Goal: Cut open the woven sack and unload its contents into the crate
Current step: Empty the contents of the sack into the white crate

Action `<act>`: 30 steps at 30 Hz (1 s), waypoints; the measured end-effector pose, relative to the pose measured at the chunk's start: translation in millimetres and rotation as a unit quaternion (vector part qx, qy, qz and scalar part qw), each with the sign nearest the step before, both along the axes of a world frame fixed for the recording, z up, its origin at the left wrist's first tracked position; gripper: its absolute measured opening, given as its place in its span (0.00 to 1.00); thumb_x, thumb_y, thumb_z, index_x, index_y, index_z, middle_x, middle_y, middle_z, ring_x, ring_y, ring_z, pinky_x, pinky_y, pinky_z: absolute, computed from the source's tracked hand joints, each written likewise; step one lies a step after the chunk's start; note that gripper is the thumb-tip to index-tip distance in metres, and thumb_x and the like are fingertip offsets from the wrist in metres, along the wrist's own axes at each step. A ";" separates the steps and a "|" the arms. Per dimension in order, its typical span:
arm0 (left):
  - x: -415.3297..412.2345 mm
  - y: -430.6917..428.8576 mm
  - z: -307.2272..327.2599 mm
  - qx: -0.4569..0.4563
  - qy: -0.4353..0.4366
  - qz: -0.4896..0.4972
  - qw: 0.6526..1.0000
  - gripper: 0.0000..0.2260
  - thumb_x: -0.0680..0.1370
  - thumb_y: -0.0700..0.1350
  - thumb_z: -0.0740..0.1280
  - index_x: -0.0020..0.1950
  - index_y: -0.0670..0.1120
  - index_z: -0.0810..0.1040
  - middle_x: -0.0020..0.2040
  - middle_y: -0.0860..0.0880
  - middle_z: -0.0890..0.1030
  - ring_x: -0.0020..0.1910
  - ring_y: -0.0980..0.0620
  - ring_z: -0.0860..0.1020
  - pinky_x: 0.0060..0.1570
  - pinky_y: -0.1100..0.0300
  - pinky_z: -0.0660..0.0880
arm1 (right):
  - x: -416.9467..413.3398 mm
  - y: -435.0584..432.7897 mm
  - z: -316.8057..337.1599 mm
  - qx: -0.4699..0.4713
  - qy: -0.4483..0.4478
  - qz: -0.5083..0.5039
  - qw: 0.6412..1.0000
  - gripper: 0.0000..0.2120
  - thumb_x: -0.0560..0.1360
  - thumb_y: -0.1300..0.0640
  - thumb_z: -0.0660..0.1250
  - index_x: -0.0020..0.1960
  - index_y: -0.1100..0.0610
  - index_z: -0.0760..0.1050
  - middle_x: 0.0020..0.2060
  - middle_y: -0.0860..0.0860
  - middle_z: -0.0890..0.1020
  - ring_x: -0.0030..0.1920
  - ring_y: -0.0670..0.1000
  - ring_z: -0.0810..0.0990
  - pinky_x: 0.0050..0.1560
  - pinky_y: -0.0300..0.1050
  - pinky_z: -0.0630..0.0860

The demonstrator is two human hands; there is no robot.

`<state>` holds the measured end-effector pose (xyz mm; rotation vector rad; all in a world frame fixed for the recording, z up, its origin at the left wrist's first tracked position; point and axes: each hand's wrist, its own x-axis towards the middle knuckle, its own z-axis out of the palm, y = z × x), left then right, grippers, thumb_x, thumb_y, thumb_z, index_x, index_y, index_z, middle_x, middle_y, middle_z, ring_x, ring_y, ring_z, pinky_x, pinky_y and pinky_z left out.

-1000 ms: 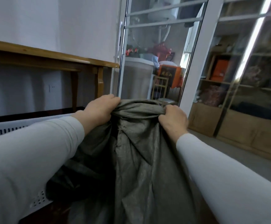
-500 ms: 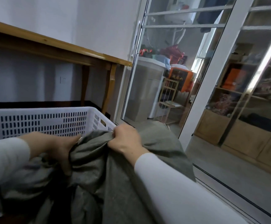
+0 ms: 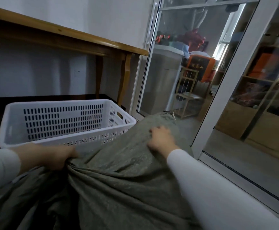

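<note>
The grey-green woven sack lies crumpled across the lower half of the view, in front of and to the right of a white slotted plastic crate. My left hand grips a bunched fold of the sack just in front of the crate's near wall. My right hand rests on top of the sack near its far end, fingers curled into the cloth and blurred. What the crate holds is hidden behind its near wall. The sack's contents are hidden.
A wooden table stands over the crate against the white wall. A glass sliding door with a white frame runs along the right, its floor track close beside the sack. Shelves and boxes show behind the glass.
Both hands have dropped with the sack from chest height to the floor beside the crate. The right hand moved farther along the sack; the crate has come fully into view.
</note>
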<state>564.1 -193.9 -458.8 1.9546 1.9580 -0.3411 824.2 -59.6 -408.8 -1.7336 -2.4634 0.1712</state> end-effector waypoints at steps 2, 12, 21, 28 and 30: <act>-5.1 -1.3 -2.8 -0.005 0.020 0.011 1.000 0.15 0.71 0.37 0.61 0.55 0.46 0.79 0.57 0.49 0.81 0.54 0.55 0.77 0.53 0.64 0.71 | 13.9 6.7 -14.3 -0.093 0.023 -0.073 0.993 0.42 0.69 0.46 0.72 0.74 0.59 0.56 0.74 0.60 0.55 0.74 0.63 0.57 0.72 0.58 0.61; 7.5 -1.4 2.3 -0.056 -0.012 0.039 0.998 0.10 0.66 0.51 0.77 0.42 0.52 0.79 0.37 0.60 0.76 0.39 0.60 0.74 0.42 0.68 0.68 | 11.2 8.8 -60.0 -0.120 0.054 -0.070 0.989 0.16 0.76 0.60 0.60 0.62 0.65 0.72 0.64 0.61 0.75 0.64 0.61 0.74 0.65 0.49 0.70; 54.7 10.7 12.0 0.113 -0.038 0.130 0.984 0.16 0.74 0.52 0.67 0.59 0.45 0.77 0.62 0.43 0.78 0.61 0.44 0.76 0.58 0.57 0.71 | -6.5 50.7 -8.3 -0.242 0.659 -0.221 0.677 0.11 0.77 0.58 0.59 0.55 0.60 0.74 0.50 0.58 0.79 0.44 0.57 0.78 0.55 0.53 0.77; 78.2 49.4 63.3 0.236 -0.148 0.094 0.956 0.10 0.76 0.45 0.64 0.56 0.46 0.76 0.58 0.44 0.78 0.59 0.44 0.76 0.62 0.51 0.72 | -8.4 37.9 134.2 0.008 0.690 -0.171 0.703 0.12 0.74 0.58 0.57 0.48 0.59 0.78 0.49 0.58 0.81 0.52 0.58 0.79 0.60 0.52 0.75; 71.0 52.2 67.7 0.209 -0.152 0.097 0.961 0.11 0.74 0.47 0.67 0.55 0.48 0.77 0.58 0.45 0.78 0.59 0.44 0.76 0.62 0.50 0.71 | -25.2 11.5 150.3 0.077 0.617 -0.095 0.777 0.14 0.75 0.60 0.57 0.55 0.61 0.78 0.52 0.59 0.80 0.53 0.57 0.77 0.59 0.51 0.73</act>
